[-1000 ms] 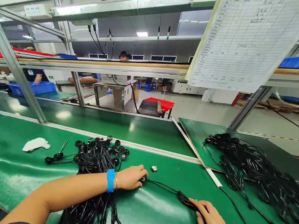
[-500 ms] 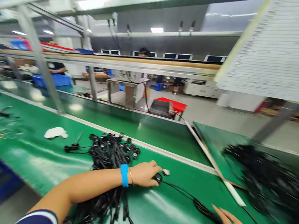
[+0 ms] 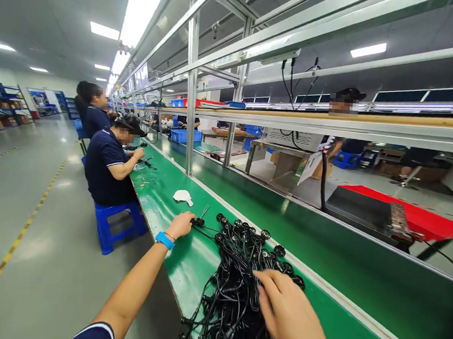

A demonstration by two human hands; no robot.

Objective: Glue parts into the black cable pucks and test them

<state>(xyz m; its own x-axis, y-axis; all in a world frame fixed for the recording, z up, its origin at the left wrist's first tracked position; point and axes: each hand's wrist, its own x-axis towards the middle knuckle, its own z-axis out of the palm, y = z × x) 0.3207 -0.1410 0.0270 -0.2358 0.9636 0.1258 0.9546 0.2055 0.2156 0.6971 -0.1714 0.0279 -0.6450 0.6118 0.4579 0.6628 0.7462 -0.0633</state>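
My left hand (image 3: 179, 225), with a blue wristband (image 3: 165, 240) on its wrist, rests on the green conveyor belt (image 3: 192, 276) and holds a round black cable connector (image 3: 198, 221). The connector's cable runs down into a tangled heap of black cables (image 3: 232, 295) with several round ends. My right hand (image 3: 283, 312) lies on top of this heap, with its fingers on the cables. Part of the heap is hidden under that hand.
A white cloth (image 3: 183, 197) and thin tweezers (image 3: 205, 210) lie on the belt beyond my left hand. A seated co-worker (image 3: 107, 168) works at the same belt, with another person (image 3: 93, 112) beyond. Metal frame posts rise along the belt's far side.
The view has swung left along the belt. My right hand has moved from the cable on the belt onto the heap. My left hand now sits at the connector beside the cloth.
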